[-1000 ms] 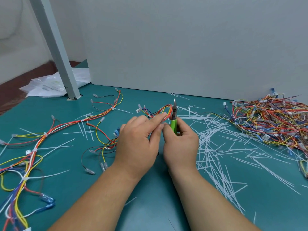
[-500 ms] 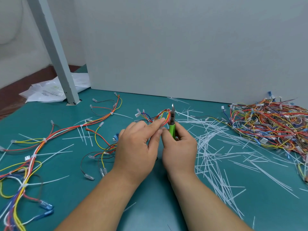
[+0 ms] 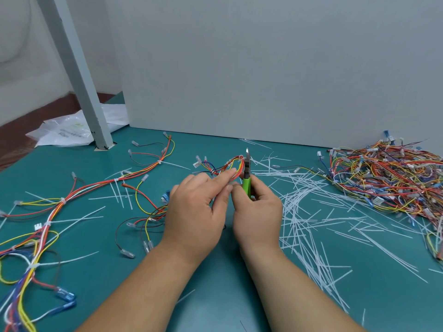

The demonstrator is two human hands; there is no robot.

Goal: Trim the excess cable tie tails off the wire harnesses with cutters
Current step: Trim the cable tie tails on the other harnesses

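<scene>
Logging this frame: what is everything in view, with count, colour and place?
Table: one, teal, under everything.
Panel: one, grey, upright behind table.
Post: one, grey, far left.
Bags: count unclear, whitish, behind post.
Loose harnesses: several, multicoloured, left, tails on.
Harness pile: one, multicoloured, far right.
Cut tails: many, white, right of hands.
Held harness: one, red-yellow, centre.
Cutters: one, green handles, blades at held harness.
Left hand: pinches held harness.
Right hand: grips cutters.
</scene>
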